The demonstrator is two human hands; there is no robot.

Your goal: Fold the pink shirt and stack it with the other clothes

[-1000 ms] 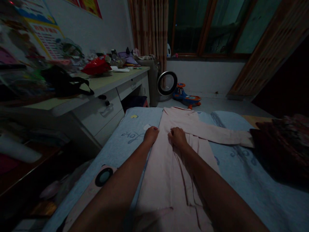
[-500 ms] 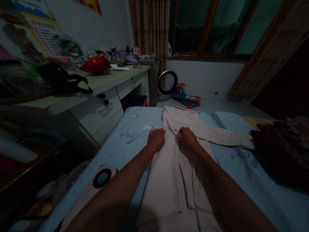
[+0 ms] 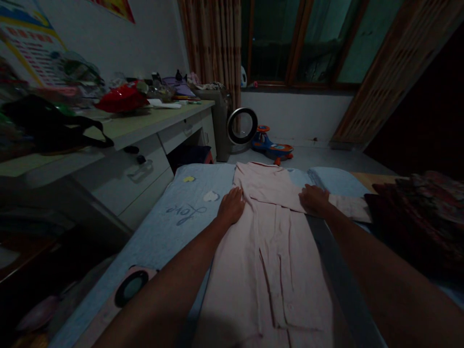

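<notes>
A long pale pink shirt lies on the light blue bedspread, its collar at the far end. One sleeve runs down its middle, the cuff near me; the other stretches out to the right. My left hand is closed on the shirt's left edge, below the shoulder, its fingertips partly hidden. Farther right, my right hand is closed round the outstretched sleeve, whose far end shows beyond the knuckles.
A pink tablet-like case with a dark round part lies left of my left forearm. Dark folded cloth is piled at the right. A cluttered desk stands along the left, and a ride-on toy beyond the bed.
My right hand has moved right, from the shirt's chest to the outstretched sleeve. The cloth at the chest now lies more spread out. My left hand remains at the left edge. The view has turned slightly right.
</notes>
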